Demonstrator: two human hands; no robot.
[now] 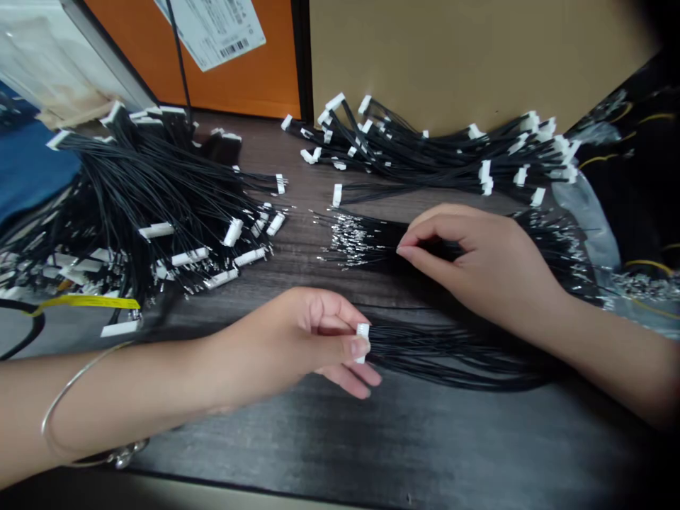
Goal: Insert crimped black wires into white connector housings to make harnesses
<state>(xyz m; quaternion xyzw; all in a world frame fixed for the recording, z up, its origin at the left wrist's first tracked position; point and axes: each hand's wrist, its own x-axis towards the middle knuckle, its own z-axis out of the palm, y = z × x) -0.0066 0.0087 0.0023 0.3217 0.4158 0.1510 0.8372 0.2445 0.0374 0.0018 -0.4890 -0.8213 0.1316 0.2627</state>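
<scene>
Between the thumb and fingers of my left hand [324, 347] is a small white connector [363, 343], held near the middle of the dark table. Black wires [451, 354] run right from beside it. My right hand [467, 255] is pinched, thumb against forefinger, over a bundle of loose black wires with shiny metal tips [350, 237]; whether a wire is between those fingertips is too small to tell. The far ends of both wire groups pass partly under my right hand and forearm.
Black cables with white connectors [159, 170] are heaped at the left, near a yellow tie [90, 302]. More connector cables [425, 152] lie along the back, before a brown board [451, 64] and an orange panel [239, 78]. Clear plastic bags [589, 212] are at right.
</scene>
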